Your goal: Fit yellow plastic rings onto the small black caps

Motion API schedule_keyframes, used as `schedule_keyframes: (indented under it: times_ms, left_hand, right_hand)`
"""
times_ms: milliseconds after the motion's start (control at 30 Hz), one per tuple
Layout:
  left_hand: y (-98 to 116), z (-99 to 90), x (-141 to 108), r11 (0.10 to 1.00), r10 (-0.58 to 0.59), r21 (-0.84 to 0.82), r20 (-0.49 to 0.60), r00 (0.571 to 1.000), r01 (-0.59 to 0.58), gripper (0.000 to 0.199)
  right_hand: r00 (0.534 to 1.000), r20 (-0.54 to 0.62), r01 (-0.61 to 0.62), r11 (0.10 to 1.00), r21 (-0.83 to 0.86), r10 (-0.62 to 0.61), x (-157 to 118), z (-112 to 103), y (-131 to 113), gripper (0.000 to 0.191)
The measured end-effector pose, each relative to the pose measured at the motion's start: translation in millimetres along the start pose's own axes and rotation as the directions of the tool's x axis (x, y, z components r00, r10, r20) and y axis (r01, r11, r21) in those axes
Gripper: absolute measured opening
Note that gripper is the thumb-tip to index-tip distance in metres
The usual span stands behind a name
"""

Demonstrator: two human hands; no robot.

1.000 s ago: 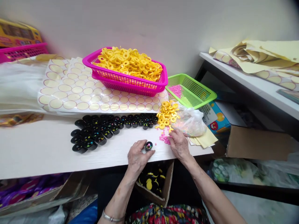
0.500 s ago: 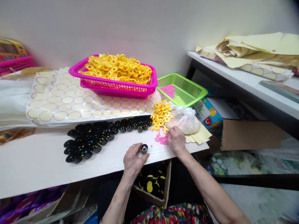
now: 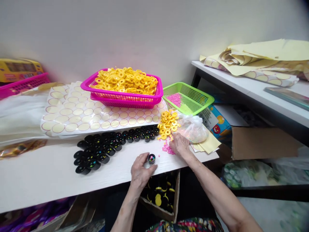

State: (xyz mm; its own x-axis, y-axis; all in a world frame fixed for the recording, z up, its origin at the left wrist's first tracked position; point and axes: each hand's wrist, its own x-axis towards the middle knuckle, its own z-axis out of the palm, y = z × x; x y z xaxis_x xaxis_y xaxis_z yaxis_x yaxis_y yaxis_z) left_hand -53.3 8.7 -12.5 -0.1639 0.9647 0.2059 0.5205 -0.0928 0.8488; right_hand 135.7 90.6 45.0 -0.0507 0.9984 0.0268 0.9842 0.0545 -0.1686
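Note:
My left hand (image 3: 140, 169) rests on the table edge, its index finger and thumb curled around a small black cup (image 3: 151, 158). Colored beads, one of them pink, lie inside the upright cup. My right hand (image 3: 180, 145) is at the loose pink beads (image 3: 167, 148), fingers bent together; whatever is in the fingertips is hidden. Just beyond it lies a heap of yellow ring-shaped pieces (image 3: 168, 120), beside a tied clear plastic bag (image 3: 196, 129). To the left, several more black cups (image 3: 103, 157) stand in packed rows, many with colored beads inside.
Behind the cups a pink basket (image 3: 127, 102) full of yellow rings sits on sticker sheets (image 3: 79, 117). A green basket (image 3: 201, 108) holding pink beads is right of it. Below the table edge stands a carton (image 3: 177, 193) of black-and-yellow pieces. A white shelf (image 3: 253, 83) juts in at right.
The view has shifted slightly, so the scene sits lower and farther right. My left hand stays at the black cup, and my right hand's fingers remain by the pink beads.

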Motion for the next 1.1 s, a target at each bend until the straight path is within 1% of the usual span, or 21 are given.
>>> schedule_keyframes:
  times_ms: [67,133,200,267,333,367,433,500,633,700,767,867,967,1033,1100]
  left_hand:
    - [4,-4.7,-1,0.996,0.014,-0.093,0.0,1.0,-0.014,0.055]
    - [9,-10.3,-2,0.98,0.022,-0.197,-0.021,1.0,-0.025,0.057]
    - [14,-15.1,-5,0.95,-0.021,-0.311,-0.089,0.996,-0.008,0.052]
    - [20,-17.8,-7,0.905,-0.127,-0.424,-0.203,0.971,0.029,0.039]
    - [26,-18.6,-8,0.852,-0.264,-0.516,-0.285,0.921,0.084,0.026]
    - [29,-18.6,-8,0.824,-0.33,-0.554,-0.299,0.896,0.119,0.021]
    - [33,-18.3,-7,0.763,-0.434,-0.618,-0.273,0.859,0.189,0.016]
    - [34,-17.8,-6,0.692,-0.506,-0.678,-0.213,0.836,0.246,0.015]
    - [35,-16.1,-5,0.532,-0.603,-0.782,-0.083,0.793,0.323,0.015]
    - [37,-14.9,-5,0.47,-0.633,-0.813,-0.039,0.773,0.343,0.013]
    - [40,-13.4,-6,0.432,-0.642,-0.829,-0.007,0.767,0.354,0.012]
    - [43,-10.0,-7,0.418,-0.618,-0.831,0.037,0.786,0.367,0.016]
    - [44,-4.6,-6,0.461,-0.578,-0.803,0.053,0.815,0.379,0.022]
    - [44,-0.6,-4,0.506,-0.556,-0.772,0.049,0.83,0.385,0.027]
    - [45,3.2,-1,0.54,-0.558,-0.741,0.038,0.829,0.398,0.03]
  right_hand:
    - [1.0,-0.009,0.006,1.0,0.009,-0.006,0,-2,2,0.037]
    - [0.998,-0.052,0.027,0.999,0.031,-0.026,-3,-6,1,0.031]
    - [0.986,-0.133,0.108,0.99,0.088,-0.096,-10,-11,-2,0.024]
    - [0.95,-0.208,0.267,0.949,0.166,-0.231,-20,-16,-9,0.018]
    - [0.893,-0.247,0.435,0.864,0.255,-0.376,-30,-18,-18,0.014]
    - [0.866,-0.253,0.493,0.819,0.293,-0.431,-35,-17,-24,0.012]
    - [0.832,-0.256,0.554,0.76,0.34,-0.492,-42,-13,-33,0.01]
    - [0.818,-0.243,0.575,0.746,0.336,-0.521,-45,-8,-41,0.01]
    - [0.811,-0.177,0.585,0.762,0.277,-0.558,-46,0,-47,0.01]
    - [0.81,-0.152,0.586,0.771,0.248,-0.567,-46,2,-49,0.01]
    - [0.811,-0.13,0.584,0.779,0.227,-0.57,-46,2,-50,0.011]
    - [0.812,-0.096,0.581,0.783,0.224,-0.575,-47,0,-52,0.011]
    - [0.816,-0.074,0.57,0.774,0.276,-0.574,-47,-1,-53,0.013]
    - [0.825,-0.061,0.543,0.757,0.365,-0.562,-47,-1,-53,0.014]
    - [0.848,-0.061,0.481,0.717,0.504,-0.526,-47,1,-52,0.013]
